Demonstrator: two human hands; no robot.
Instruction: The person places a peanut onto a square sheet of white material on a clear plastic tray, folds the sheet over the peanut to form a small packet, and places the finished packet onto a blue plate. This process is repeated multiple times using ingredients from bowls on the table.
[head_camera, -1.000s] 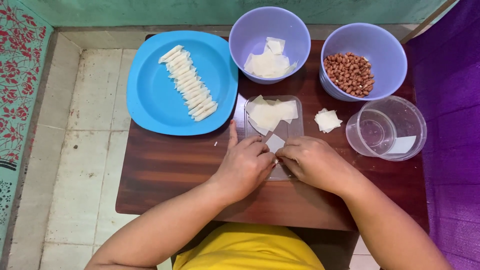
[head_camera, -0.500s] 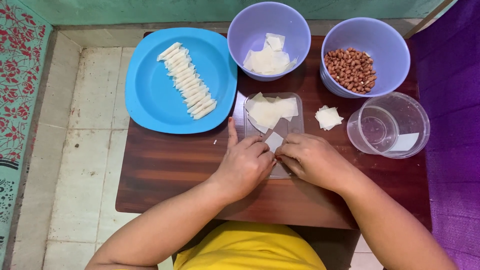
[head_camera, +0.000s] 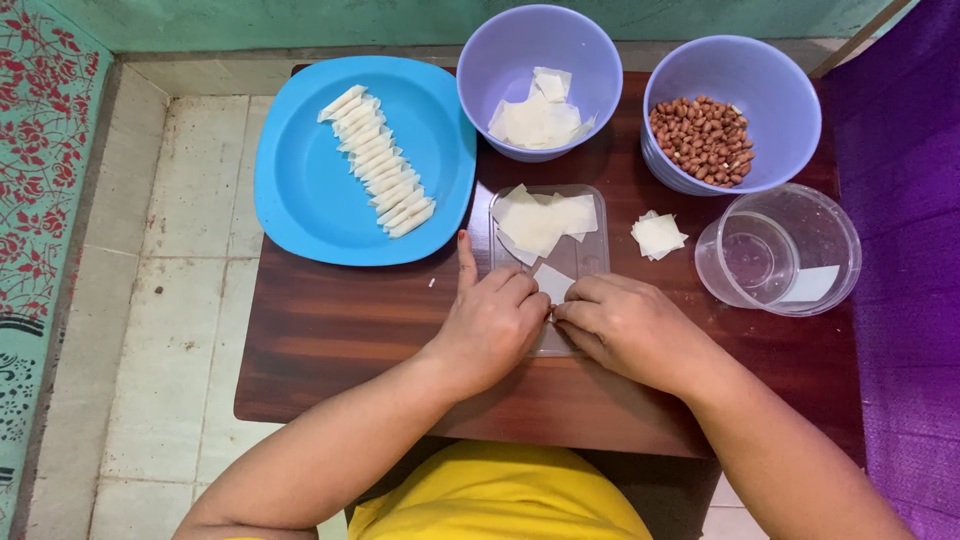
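head view, barely anything changed from half a second ago: left hand (head_camera: 492, 322) and right hand (head_camera: 622, 326) still pressed together, fingertips pinched on the small white wrapper (head_camera: 552, 283) over the clear plastic tray (head_camera: 580, 262), left index finger pointing out straight.

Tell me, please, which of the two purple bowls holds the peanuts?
The right purple bowl, at the table's far right corner, holds peanuts; the other purple bowl, beside the blue plate, holds pale wrapper squares.
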